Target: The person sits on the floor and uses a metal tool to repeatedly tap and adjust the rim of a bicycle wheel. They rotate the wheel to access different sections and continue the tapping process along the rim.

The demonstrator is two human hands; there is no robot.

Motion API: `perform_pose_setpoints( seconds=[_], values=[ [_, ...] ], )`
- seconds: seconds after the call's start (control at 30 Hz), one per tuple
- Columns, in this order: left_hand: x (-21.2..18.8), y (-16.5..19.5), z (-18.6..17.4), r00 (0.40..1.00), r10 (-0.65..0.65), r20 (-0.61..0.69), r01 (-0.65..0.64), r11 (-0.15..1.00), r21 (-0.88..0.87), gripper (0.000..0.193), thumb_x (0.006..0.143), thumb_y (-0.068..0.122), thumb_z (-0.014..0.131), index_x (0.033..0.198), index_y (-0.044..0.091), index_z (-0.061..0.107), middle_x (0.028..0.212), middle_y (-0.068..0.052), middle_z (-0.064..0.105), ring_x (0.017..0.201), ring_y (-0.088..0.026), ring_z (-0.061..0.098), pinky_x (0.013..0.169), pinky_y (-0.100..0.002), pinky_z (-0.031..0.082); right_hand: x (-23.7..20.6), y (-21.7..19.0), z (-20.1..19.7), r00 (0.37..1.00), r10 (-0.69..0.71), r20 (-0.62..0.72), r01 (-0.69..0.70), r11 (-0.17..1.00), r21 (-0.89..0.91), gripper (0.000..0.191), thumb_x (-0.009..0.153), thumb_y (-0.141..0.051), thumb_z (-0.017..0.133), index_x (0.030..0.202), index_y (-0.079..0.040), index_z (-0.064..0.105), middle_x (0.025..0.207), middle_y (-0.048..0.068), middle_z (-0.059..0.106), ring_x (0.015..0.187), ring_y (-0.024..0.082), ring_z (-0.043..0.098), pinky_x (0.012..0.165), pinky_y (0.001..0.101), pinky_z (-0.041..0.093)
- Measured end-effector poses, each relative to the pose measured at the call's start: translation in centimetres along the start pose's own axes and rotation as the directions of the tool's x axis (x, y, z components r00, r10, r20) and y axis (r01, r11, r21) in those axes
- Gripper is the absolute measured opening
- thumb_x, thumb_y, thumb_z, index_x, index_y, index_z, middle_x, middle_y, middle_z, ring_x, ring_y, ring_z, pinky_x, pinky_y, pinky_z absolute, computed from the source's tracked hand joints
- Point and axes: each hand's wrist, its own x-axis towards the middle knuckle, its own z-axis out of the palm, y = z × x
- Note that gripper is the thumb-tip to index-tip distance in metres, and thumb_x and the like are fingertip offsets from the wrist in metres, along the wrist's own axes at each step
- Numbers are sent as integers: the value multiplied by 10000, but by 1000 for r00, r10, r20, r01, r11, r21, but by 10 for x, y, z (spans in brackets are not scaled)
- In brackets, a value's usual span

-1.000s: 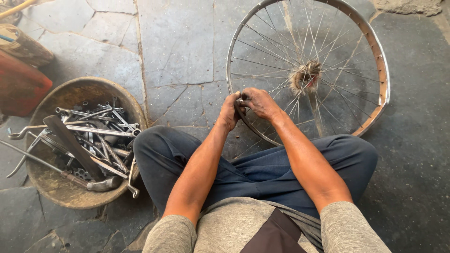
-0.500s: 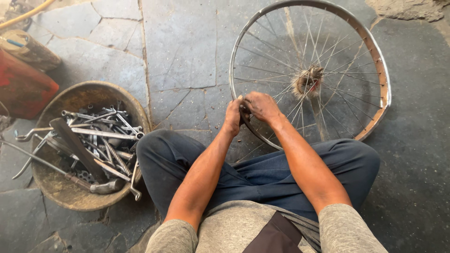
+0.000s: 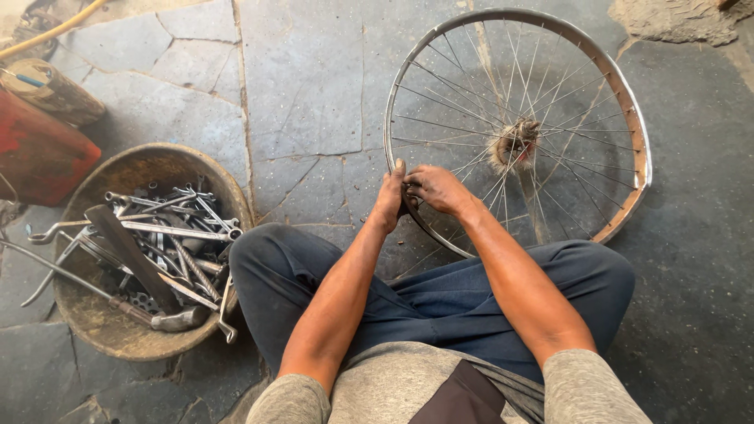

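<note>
A bare bicycle wheel (image 3: 628, 110) with a silver rim, thin spokes and a rusty hub (image 3: 514, 145) stands tilted on the stone floor in front of my crossed legs. Both hands meet at the near left part of the rim. My left hand (image 3: 390, 196) grips the rim from the outside, thumb up along it. My right hand (image 3: 434, 188) is closed on the rim just inside, among the spokes. Whether a small tool sits between the fingers is hidden.
A worn round metal basin (image 3: 102, 330) on my left holds several wrenches, spanners and a hammer. A red object (image 3: 35, 153) and a wooden block (image 3: 55, 90) lie at the far left. A yellow hose (image 3: 55, 27) runs along the top left. Cracked stone slabs cover the floor.
The view has drifted a little; the wheel and my hands stay together at the same spot on the rim, with only slight finger movement.
</note>
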Motion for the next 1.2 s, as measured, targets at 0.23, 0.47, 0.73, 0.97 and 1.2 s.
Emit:
perform_pose_setpoints(
  seconds=[0.23,0.47,0.73,0.97,1.2],
  values=[
    [-4,7,2,999,-31,-8,31,998,62,740,828,732,604,1231,143,408,927,-57,580,609,-168,596,550,-346,556,4,-6,-17,956,205,208,-253,939,233,299,972,-214,611,1214,-70,711,1177,132,748,1064,271,720,946,374,544],
    [-8,13,5,999,13,53,-11,1000,-27,587,945,627,598,1224,121,493,948,-50,613,709,-130,630,612,-348,567,14,-11,-23,956,269,115,-286,942,174,271,991,-242,602,1132,-18,660,1035,179,748,957,324,721,827,439,547],
    [-8,15,9,998,-32,-47,36,996,80,332,999,396,541,1130,93,512,828,-100,643,584,-205,628,548,-384,567,10,-7,-25,972,191,137,-215,957,194,307,963,-280,593,1140,-51,694,1048,153,762,973,299,732,867,405,555],
    [-9,13,8,996,-28,-82,38,992,121,336,1017,376,524,1144,67,487,800,-105,655,588,-209,639,550,-387,569,4,0,-34,964,244,108,-263,933,244,333,959,-279,608,1199,-54,659,1151,141,727,1100,290,688,950,401,527],
    [-6,12,5,996,-25,-83,38,986,161,304,1005,334,502,1141,62,503,860,-129,682,601,-210,645,564,-394,573,6,-13,-25,941,332,70,-338,936,102,345,975,-326,631,1191,-58,645,1062,154,741,1008,293,715,902,419,541]
  ],
)
